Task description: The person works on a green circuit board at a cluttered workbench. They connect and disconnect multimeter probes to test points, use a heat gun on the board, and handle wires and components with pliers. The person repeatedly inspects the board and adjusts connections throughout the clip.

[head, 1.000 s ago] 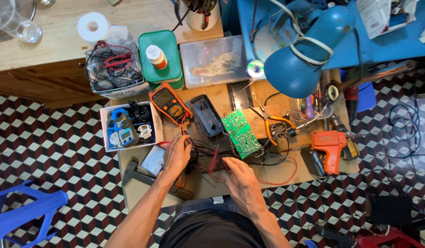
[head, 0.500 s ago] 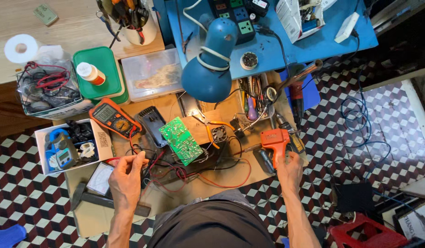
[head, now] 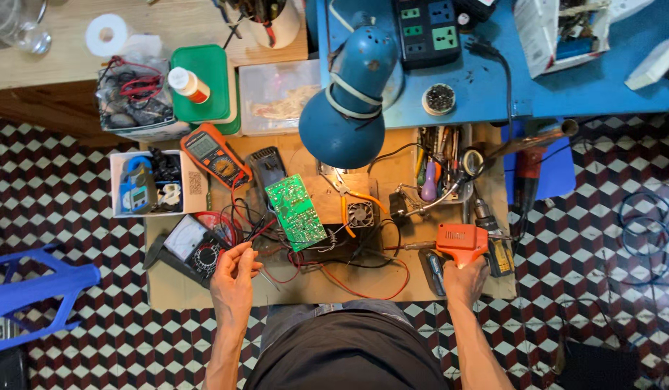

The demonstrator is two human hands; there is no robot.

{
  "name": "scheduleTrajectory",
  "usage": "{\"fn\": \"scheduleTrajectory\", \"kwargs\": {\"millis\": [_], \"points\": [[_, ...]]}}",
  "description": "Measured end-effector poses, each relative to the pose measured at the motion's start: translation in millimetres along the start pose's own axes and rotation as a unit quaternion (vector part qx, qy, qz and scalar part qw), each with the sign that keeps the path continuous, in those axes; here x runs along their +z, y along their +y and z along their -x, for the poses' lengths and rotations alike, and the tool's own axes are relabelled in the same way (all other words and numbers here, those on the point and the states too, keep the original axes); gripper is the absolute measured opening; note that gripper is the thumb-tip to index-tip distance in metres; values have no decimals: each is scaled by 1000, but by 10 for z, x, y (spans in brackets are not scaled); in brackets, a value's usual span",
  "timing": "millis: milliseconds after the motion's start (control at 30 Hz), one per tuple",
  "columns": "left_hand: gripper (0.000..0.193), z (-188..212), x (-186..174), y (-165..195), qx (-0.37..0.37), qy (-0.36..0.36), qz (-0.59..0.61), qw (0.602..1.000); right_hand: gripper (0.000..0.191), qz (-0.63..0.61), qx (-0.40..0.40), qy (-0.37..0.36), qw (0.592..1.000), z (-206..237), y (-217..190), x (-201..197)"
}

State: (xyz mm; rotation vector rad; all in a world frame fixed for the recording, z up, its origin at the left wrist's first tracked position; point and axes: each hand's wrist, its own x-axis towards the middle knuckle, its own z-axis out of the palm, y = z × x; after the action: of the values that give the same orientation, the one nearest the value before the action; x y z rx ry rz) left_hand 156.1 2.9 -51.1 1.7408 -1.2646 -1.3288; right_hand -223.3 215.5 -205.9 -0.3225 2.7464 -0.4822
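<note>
Head view is showing the right hand (head: 464, 278) closing around the grip of an orange soldering gun (head: 459, 242) lying right of the green circuit board (head: 297, 212), while the left hand (head: 233, 278) is pinching a red probe lead (head: 237, 235) beside the analog meter (head: 190, 249).

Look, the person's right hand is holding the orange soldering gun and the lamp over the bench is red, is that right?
Not quite. The lamp is blue, not red, as the head view shows. The rest holds: the right hand grips the orange soldering gun at the bench's right side.
</note>
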Motion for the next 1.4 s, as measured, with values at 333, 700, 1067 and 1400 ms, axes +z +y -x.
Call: {"fn": "scheduleTrajectory", "kwargs": {"millis": [333,700,1067,1400], "points": [[33,98,78,-223,-63,-1,-3,998,76,11,12,-45,999,-50,13,4],[34,113,104,-402,-77,-34,-18,996,83,15,-14,-33,999,-116,59,61],[29,-480,-523,-744,-17,-24,-21,999,70,-113,-155,88,977,685,-577,-401],[30,-1063,-733,-510,39,-98,-29,994,25,-209,-254,-39,944,1913,-2538,-566]]}}
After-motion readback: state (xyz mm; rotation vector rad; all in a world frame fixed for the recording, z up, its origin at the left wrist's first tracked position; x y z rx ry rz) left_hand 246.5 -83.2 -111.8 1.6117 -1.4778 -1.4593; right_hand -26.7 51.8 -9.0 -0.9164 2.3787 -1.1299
